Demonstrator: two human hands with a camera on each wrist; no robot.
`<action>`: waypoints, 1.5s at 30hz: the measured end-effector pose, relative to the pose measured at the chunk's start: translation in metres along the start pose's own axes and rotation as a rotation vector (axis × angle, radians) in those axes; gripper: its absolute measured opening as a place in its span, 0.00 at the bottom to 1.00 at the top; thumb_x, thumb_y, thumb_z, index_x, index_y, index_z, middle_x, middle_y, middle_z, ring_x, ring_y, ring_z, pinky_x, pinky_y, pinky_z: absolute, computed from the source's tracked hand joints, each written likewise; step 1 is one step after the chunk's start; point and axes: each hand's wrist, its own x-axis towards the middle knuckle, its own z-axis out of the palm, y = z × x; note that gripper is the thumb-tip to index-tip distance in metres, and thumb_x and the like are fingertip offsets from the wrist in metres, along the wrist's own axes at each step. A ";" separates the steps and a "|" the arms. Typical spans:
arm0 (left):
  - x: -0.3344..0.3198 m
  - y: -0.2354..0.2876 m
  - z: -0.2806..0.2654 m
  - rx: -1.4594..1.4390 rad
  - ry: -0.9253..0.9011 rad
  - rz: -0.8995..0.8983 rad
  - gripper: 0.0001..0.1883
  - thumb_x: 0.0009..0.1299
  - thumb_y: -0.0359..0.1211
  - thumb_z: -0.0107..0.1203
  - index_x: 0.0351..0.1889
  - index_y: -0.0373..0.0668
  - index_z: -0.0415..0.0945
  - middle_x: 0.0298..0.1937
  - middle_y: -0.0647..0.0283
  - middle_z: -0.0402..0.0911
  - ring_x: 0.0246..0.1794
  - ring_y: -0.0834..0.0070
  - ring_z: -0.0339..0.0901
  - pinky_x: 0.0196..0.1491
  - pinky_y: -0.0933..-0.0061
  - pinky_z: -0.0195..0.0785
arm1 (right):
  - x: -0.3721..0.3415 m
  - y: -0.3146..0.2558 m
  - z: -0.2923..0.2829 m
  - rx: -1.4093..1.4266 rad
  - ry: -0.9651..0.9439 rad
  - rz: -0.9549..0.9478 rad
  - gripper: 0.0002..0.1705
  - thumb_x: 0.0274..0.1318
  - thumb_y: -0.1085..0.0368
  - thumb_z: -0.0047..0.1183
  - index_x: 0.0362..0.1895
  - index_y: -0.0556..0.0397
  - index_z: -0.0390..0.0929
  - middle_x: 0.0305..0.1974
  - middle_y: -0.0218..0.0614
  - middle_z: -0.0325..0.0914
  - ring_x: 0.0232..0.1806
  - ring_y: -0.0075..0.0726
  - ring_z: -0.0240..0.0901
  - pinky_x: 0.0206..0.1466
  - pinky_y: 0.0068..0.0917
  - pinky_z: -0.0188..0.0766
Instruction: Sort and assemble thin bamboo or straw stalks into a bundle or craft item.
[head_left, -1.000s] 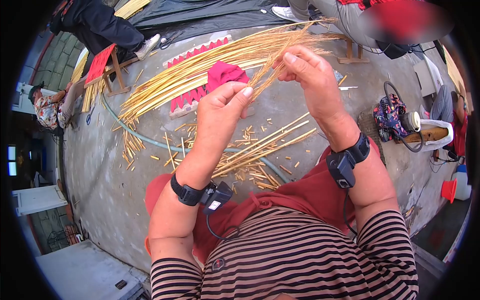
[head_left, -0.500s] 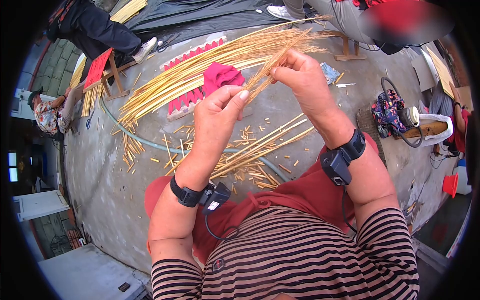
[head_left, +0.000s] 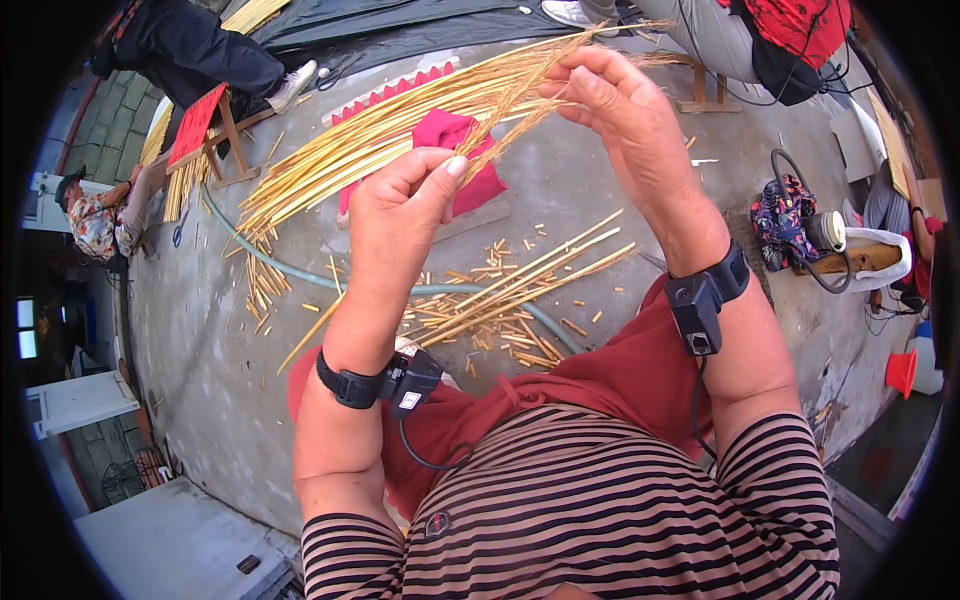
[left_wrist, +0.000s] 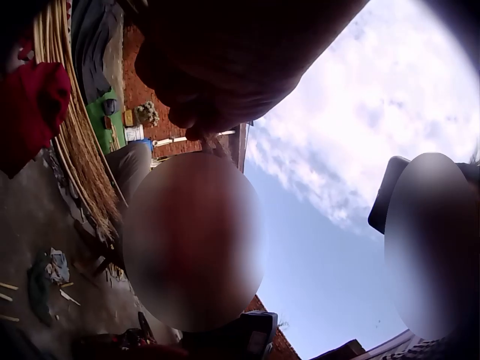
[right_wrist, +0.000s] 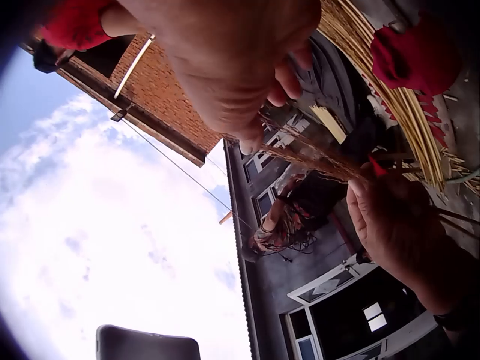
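Note:
Between thumb and fingers, my left hand (head_left: 402,200) pinches a thin bunch of broomcorn tassels (head_left: 513,92), which fans into two strands. My right hand (head_left: 630,115) is at the feathery far end, thumb and bent fingertips on the lower strand. From the right wrist view, the strands (right_wrist: 315,159) stretch between both hands. Under them lies a long bundle of straw-coloured broomcorn stalks (head_left: 320,165), with a magenta cloth (head_left: 488,188) against it. The left wrist view shows my left hand (left_wrist: 217,67) dark against the sky, its grip hidden.
Several loose stalks (head_left: 545,280) and many short cut pieces (head_left: 265,290) litter the concrete floor. A green hose (head_left: 300,272) curves across it. At the left stands a wooden rack with red fabric (head_left: 198,125). A patterned bag (head_left: 780,225) sits at the right. Other people are around the edges.
The hands have moved apart: the left one to the left, the right one up and to the right. The tassels, earlier bunched together, now spread into two strands.

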 end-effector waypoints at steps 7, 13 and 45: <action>-0.001 -0.007 0.006 0.042 -0.043 -0.036 0.07 0.65 0.33 0.57 0.35 0.40 0.80 0.19 0.76 0.71 0.19 0.91 0.63 0.22 0.86 0.55 | -0.010 0.005 0.015 -0.228 -0.285 0.178 0.16 0.49 0.58 0.60 0.37 0.58 0.80 0.32 0.32 0.77 0.37 0.23 0.69 0.42 0.21 0.64; -0.001 -0.011 0.009 0.030 -0.052 -0.015 0.07 0.65 0.33 0.57 0.35 0.40 0.80 0.19 0.76 0.71 0.19 0.91 0.62 0.22 0.86 0.55 | -0.011 0.006 0.018 -0.240 -0.247 0.177 0.13 0.47 0.62 0.59 0.32 0.59 0.81 0.26 0.32 0.77 0.30 0.22 0.68 0.36 0.22 0.65; -0.002 0.035 -0.016 -0.199 -0.128 -0.100 0.10 0.63 0.31 0.55 0.40 0.36 0.75 0.26 0.65 0.78 0.14 0.91 0.59 0.17 0.89 0.48 | -0.037 -0.011 0.039 0.476 -0.446 0.029 0.63 0.42 0.18 0.32 0.71 0.43 0.25 0.69 0.57 0.41 0.62 0.57 0.62 0.68 0.48 0.45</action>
